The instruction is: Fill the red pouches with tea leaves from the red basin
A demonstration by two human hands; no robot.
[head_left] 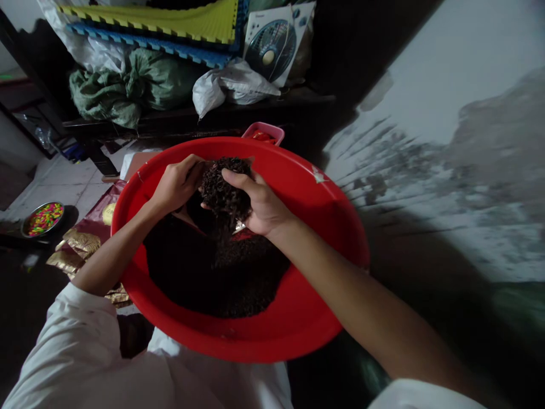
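A wide red plastic basin (340,221) holds a heap of dark, curly shreds that look like dried tea leaves (247,289). My right hand (266,207) is closed round a clump of these tea leaves (225,190), thumb on top, and some strands hang below it. Close on the left, my left hand (179,179) has its fingers curled at the edge of a bag, mostly hidden behind the clump and my hands. A shiny silvery bit of packet (239,226) shows under my right fingers.
Maroon and gold bags (83,241) lie left of the basin, near a metal bowl (23,227) of colourful pieces. Behind stand a pink container (279,135) and a shelf (293,99) with sacks, foam mats (170,20) and a box fan (272,48). A stained wall (447,142) rises at right.
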